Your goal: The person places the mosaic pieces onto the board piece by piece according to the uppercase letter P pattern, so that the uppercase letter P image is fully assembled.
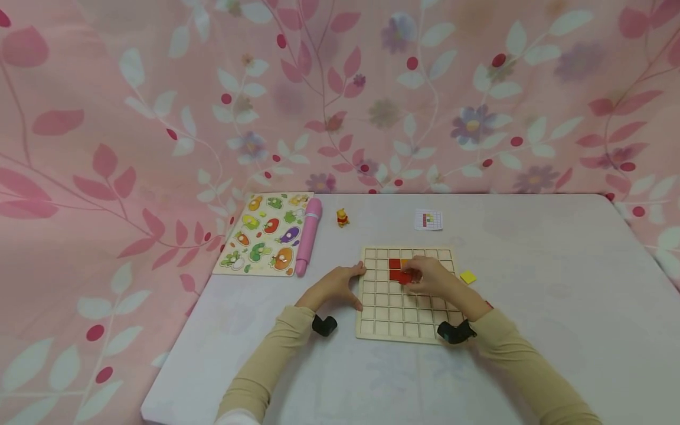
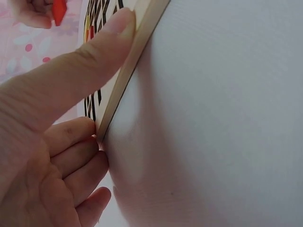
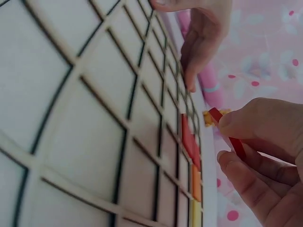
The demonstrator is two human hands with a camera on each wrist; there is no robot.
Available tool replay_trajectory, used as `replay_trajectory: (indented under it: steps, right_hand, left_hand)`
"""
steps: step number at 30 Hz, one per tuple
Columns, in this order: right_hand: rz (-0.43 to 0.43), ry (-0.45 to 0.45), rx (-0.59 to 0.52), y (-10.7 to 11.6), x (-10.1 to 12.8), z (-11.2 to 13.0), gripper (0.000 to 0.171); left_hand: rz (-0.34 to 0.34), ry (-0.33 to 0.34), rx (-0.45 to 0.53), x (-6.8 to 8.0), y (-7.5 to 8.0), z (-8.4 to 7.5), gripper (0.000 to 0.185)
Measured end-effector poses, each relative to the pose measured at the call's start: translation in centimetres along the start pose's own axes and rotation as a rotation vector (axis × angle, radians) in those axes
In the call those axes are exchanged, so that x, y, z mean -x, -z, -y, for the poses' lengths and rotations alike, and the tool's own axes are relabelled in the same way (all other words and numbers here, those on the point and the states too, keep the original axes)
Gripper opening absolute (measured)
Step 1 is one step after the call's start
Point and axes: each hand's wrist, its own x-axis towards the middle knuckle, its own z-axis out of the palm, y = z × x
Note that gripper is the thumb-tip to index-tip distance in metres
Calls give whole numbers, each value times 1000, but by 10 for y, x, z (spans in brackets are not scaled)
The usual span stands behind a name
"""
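Note:
A wooden grid board (image 1: 381, 313) lies flat on the table. My left hand (image 1: 336, 284) rests along its left edge, thumb and fingertips touching the rim, the fingers relaxed. Above the grid, my right hand (image 1: 434, 281) pinches a small red tile (image 3: 238, 149) between thumb and fingers, tilted and apart from the board. Red tiles (image 1: 394, 264) sit in cells near the upper middle. Beside them are an orange tile (image 3: 196, 182) and a yellow tile (image 3: 196, 213), partly hidden by the right hand in the head view.
Right of the board lies a loose yellow tile (image 1: 468, 277), with a bit of red (image 1: 489, 304) by the right wrist. Behind stand a printed card (image 1: 428, 220) and a small yellow bear figure (image 1: 342, 218). A vegetable puzzle board (image 1: 255, 236) and pink microphone-like stick (image 1: 309, 239) lie left.

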Motion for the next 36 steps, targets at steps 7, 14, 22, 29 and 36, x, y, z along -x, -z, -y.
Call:
replay_trajectory:
  steps: [7, 14, 22, 29, 36]
  right_hand:
    - [37, 10, 19, -11, -1, -5, 22]
    - [64, -10, 41, -18, -4, -2, 21]
    - [131, -84, 53, -23, -10, -3, 18]
    - [145, -62, 69, -26, -10, -2, 13]
    - [144, -63, 77, -27, -12, -1, 14]
  left_hand:
    - [-1, -4, -14, -1, 0, 0, 96]
    - [3, -14, -9, -1, 0, 2, 95]
    - [2, -4, 3, -1, 0, 3, 95]
    - [5, -25, 8, -1, 0, 4, 95]
    - [-3, -28, 29, 1, 0, 5, 95]
